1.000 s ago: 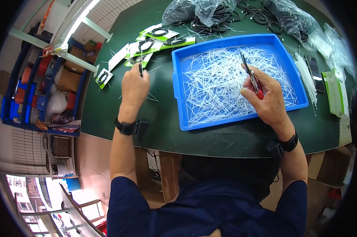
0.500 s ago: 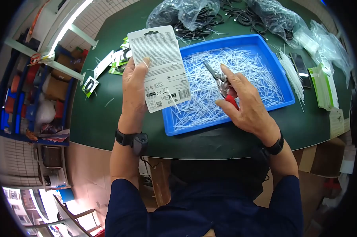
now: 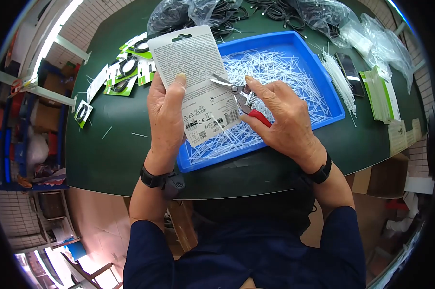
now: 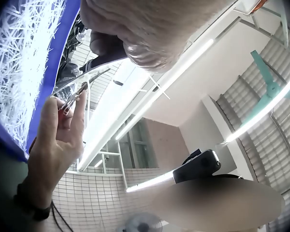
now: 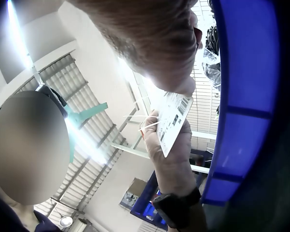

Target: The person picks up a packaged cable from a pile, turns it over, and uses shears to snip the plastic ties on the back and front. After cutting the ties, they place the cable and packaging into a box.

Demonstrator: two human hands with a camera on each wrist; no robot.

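My left hand (image 3: 167,108) holds a white packaging card (image 3: 196,82) upright, printed back toward me, thumb pressed on its face. A thin white tie tail sticks out of the card (image 5: 176,121) in the right wrist view. My right hand (image 3: 280,120) grips red-handled cutters (image 3: 239,94), their tips touching the card's right side near its middle. Both hands hover over the near left part of the blue tray (image 3: 330,91), which is littered with cut white tie ends (image 3: 280,72). The cutters (image 4: 79,92) show as a thin dark shape in the left wrist view.
More green-and-white carded cables (image 3: 123,72) lie on the green table (image 3: 111,154) to the left. Bags of black cables (image 3: 203,12) sit behind the tray. A bundle of white ties (image 3: 340,79), a dark phone (image 3: 350,72) and a stack of cards (image 3: 383,94) lie right of it.
My left hand picked a card off the table and raised it over the tray. My right hand brought the cutters leftward until their tips met the card.
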